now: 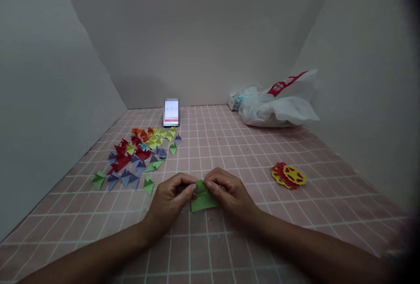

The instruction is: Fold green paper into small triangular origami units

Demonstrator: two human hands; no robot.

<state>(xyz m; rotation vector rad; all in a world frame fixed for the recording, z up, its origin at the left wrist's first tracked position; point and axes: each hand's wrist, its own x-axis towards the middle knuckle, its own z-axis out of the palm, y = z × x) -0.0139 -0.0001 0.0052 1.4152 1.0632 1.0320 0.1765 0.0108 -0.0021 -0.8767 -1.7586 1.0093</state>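
Note:
A green sheet of paper (204, 202), partly folded at its top, is between my two hands near the front middle of the table. My left hand (173, 198) pinches its upper left edge between thumb and fingers. At the upper right edge, my right hand (229, 192) grips the same paper in a pinch. Fingers cover part of the fold. Left of my hands lie several small folded paper pieces in red, orange, yellow, blue-grey and green; a green folded piece (148, 185) is the closest to my left hand.
A phone (171, 112) with a lit screen stands at the back. A white plastic bag (275, 106) with red print lies at the back right, beside a small box (234, 102). Red and yellow star cut-outs (294, 175) are stacked on the right. Walls enclose the pink tiled-pattern tabletop (210, 257).

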